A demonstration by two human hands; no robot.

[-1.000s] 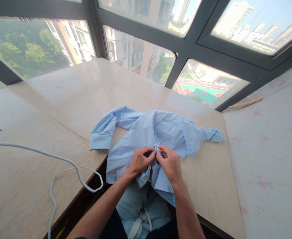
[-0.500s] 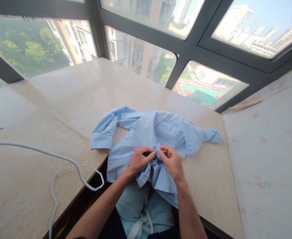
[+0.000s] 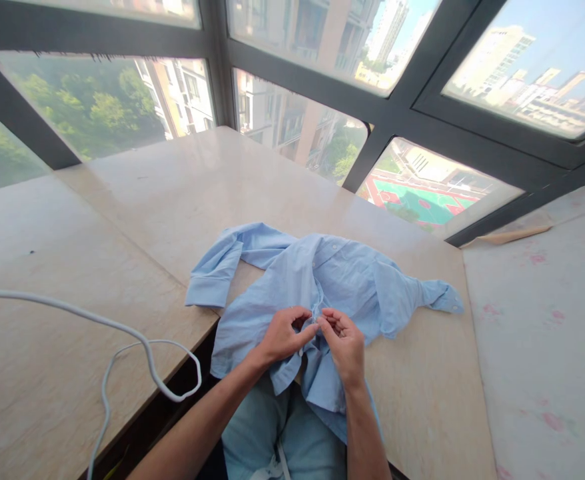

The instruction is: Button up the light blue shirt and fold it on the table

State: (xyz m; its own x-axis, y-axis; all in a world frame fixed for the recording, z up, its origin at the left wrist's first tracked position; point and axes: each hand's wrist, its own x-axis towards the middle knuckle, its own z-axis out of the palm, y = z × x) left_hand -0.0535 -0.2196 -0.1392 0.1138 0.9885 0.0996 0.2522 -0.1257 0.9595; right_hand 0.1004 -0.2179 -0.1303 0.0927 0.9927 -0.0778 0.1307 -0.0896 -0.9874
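Note:
A light blue button-up shirt (image 3: 267, 287) lies spread on the stone sill, one sleeve bent out to the left and the other out to the right. At its front opening, my left hand (image 3: 287, 333) pinches the placket edge with thumb and fingers. Right beside it, my right hand (image 3: 342, 340) has thumb and fingertips closed on the same strip of cloth. The fingertips of both hands nearly meet, and whatever small part sits between them is hidden. Small white buttons show on the shirt above and below the hands. Its lower hem hangs over the edge towards my lap.
A white cable (image 3: 97, 320) loops across the left of the sill (image 3: 137, 207). Dark window frames (image 3: 297, 77) rise behind, and a flowered wall (image 3: 537, 333) bounds the right side. Below the front edge are my legs in pale blue trousers (image 3: 252, 427).
The view has tilted and shifted slightly, so everything sits a little lower in it. My left thumb has stretched out towards my right fingertips. Both hands stay at the placket.

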